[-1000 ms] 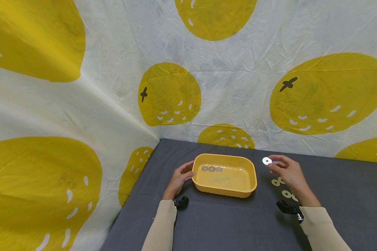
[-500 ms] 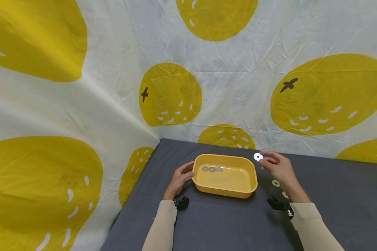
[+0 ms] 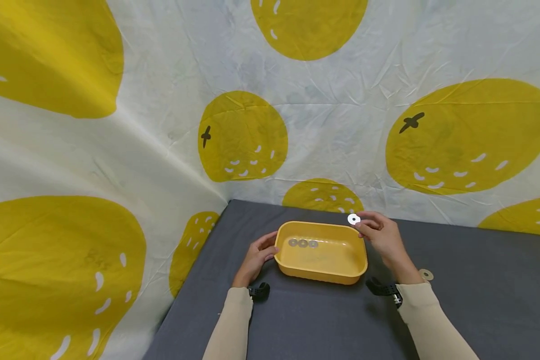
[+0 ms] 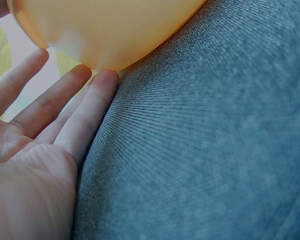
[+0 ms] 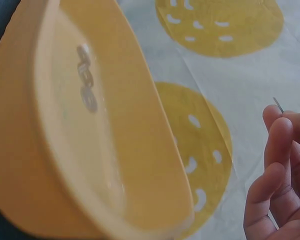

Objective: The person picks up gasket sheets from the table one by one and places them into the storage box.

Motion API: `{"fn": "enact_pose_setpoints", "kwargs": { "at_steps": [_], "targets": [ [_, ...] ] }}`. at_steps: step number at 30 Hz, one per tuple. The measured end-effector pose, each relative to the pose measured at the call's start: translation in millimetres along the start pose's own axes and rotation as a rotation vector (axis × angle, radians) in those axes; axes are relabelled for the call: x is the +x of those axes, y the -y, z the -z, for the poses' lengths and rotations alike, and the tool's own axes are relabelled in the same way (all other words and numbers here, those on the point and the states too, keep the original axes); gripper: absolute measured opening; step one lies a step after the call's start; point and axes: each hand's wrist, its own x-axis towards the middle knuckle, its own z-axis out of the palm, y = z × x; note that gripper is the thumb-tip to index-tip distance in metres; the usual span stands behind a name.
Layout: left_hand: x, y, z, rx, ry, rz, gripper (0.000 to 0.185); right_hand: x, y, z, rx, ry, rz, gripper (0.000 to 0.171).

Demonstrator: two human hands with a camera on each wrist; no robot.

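Note:
A yellow plastic tub point(image 3: 339, 274) stands on the grey table point(image 3: 306, 320). Three metal washers point(image 3: 303, 243) lie in a row at its far left inside; the right wrist view shows these washers point(image 5: 85, 77) too. My right hand point(image 3: 380, 235) pinches a bright washer point(image 3: 353, 219) just above the tub's far right corner. From the right wrist only that washer's thin edge point(image 5: 278, 104) shows above the fingertips point(image 5: 277, 132). My left hand point(image 3: 258, 255) rests with straight fingers point(image 4: 80, 117) against the tub's left wall point(image 4: 110, 30).
One loose washer point(image 3: 426, 274) lies on the table to the right of my right forearm. A white cloth with big yellow fruit prints point(image 3: 243, 135) hangs close behind and to the left of the table. Black wrist mounts point(image 3: 258, 291) sit on both sleeves.
My right hand has carried the pinched washer leftward and a little up, from beside the tub to over its far right corner. The left hand and the tub stayed put.

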Motion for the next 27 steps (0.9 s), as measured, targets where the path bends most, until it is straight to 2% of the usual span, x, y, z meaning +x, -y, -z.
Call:
{"fn": "enact_pose_setpoints", "kwargs": {
  "at_steps": [6,20,27],
  "targets": [
    [0.4,0.0,0.8,-0.011,0.010,-0.003,0.054,3,4,-13,0.034,0.007,0.020,0.044],
    [2.0,0.3,1.3,-0.009,0.004,0.005,0.052,11,1,-39,0.108,-0.003,-0.066,0.041],
    [1.9,-0.9,1.0,0.000,0.003,0.012,0.052,15,1,-52,0.133,0.036,-0.074,0.040]
  ]
}}
